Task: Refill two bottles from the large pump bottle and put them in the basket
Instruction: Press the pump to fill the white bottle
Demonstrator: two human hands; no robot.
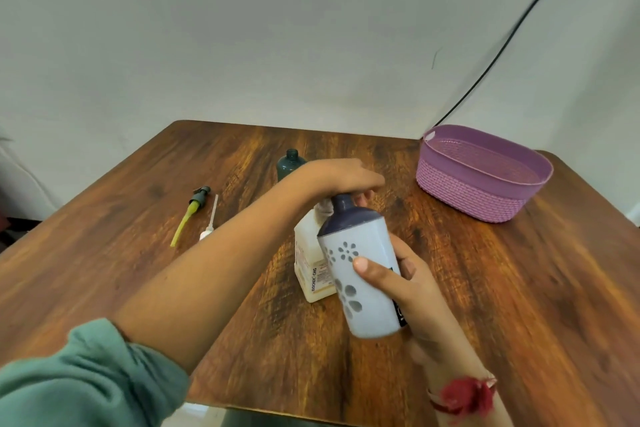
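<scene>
My right hand point(412, 291) grips a white bottle point(363, 274) with grey flower prints and a dark purple shoulder, tilted with its open neck toward the far left. My left hand point(343, 177) lies palm down over the pump head of the large cream pump bottle point(310, 267), which stands on the table behind the white bottle. The pump spout is hidden by the white bottle's neck and my fingers. A dark teal bottle point(290, 165) with no cap stands farther back, partly behind my left wrist. The purple woven basket point(478, 198) sits at the far right with nothing in it.
Two removed pump tops lie on the wooden table point(138, 236) at the left: one dark with a yellow-green tube point(190, 211), one small and white point(209, 222). A black cable point(512, 35) runs down the wall behind the basket.
</scene>
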